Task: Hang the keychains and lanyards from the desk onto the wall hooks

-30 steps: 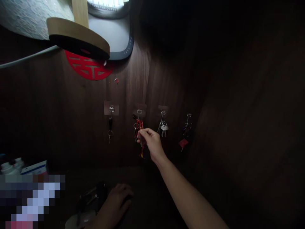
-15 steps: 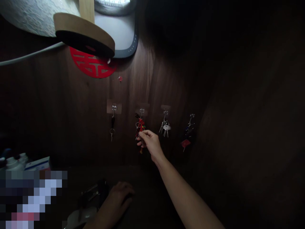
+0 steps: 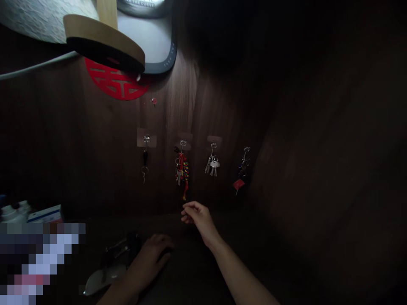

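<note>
Your right hand (image 3: 196, 217) hangs empty, fingers loosely curled, just below the red key bunch (image 3: 182, 170), which dangles from its hook (image 3: 182, 144) straight above. Your left hand (image 3: 151, 256) lies flat, fingers together, on the dark desk (image 3: 197, 271); whether it grips anything is unclear. Up and right of your right hand hang the silver keys (image 3: 212, 164). The wall (image 3: 95, 140) is dark wood. Half a second ago your right hand was pinching that red bunch; now it has let go and dropped.
</note>
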A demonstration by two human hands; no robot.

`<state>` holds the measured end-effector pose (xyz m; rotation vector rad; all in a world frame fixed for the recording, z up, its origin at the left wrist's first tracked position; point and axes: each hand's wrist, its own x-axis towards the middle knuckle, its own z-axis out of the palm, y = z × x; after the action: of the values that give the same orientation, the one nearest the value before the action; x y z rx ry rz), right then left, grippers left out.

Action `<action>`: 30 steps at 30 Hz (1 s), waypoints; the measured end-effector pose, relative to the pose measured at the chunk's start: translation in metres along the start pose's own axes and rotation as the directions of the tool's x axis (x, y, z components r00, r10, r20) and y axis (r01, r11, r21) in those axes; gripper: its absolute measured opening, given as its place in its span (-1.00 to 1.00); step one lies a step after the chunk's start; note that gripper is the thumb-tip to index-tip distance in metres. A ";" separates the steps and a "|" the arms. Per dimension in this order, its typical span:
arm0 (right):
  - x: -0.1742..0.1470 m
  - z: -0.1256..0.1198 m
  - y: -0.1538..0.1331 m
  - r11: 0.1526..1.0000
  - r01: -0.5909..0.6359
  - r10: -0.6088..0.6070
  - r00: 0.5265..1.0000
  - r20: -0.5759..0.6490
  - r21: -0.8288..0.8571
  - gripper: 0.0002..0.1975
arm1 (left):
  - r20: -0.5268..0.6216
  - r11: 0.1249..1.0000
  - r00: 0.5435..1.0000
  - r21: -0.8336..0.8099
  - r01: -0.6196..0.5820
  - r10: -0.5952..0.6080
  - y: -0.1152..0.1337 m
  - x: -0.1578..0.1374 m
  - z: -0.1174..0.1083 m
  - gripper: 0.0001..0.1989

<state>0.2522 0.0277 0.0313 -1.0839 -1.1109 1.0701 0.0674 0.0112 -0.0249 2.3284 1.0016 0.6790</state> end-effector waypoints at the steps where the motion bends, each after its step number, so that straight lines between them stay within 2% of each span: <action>1: -0.004 -0.003 0.006 1.000 -0.014 0.014 1.000 -0.003 -0.013 -0.68 | -0.001 1.000 1.000 -0.003 -0.006 0.006 0.000 0.000 0.000 -0.74; 6: -0.021 -0.021 0.036 0.994 -0.057 0.054 0.998 -0.040 -0.091 -0.66 | -0.005 1.000 1.000 0.007 -0.030 0.031 -0.003 -0.001 0.000 -0.73; 11: -0.029 -0.031 0.058 0.984 -0.017 0.001 0.996 -0.085 -0.178 -0.66 | -0.018 0.998 0.998 0.010 -0.054 0.054 -0.005 -0.001 0.001 -0.77; 18: -0.034 -0.029 0.066 0.950 0.065 -0.069 0.998 -0.001 -0.307 -0.78 | -0.018 1.000 1.000 0.007 -0.001 0.001 0.005 -0.006 -0.007 -0.76; 23: -0.033 -0.031 0.069 0.932 0.088 -0.082 0.996 0.032 -0.352 -0.78 | -0.069 0.996 0.995 -0.043 0.072 -0.075 0.004 -0.008 -0.031 -0.75; 30: -0.033 -0.031 0.072 0.915 0.099 -0.083 0.995 0.057 -0.392 -0.77 | -0.190 0.943 0.934 0.086 0.322 -0.301 -0.030 -0.020 -0.080 -0.71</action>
<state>0.2722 0.0025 -0.0470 -1.3151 -1.4360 0.8124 -0.0095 0.0341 0.0112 2.1606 1.4891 0.7190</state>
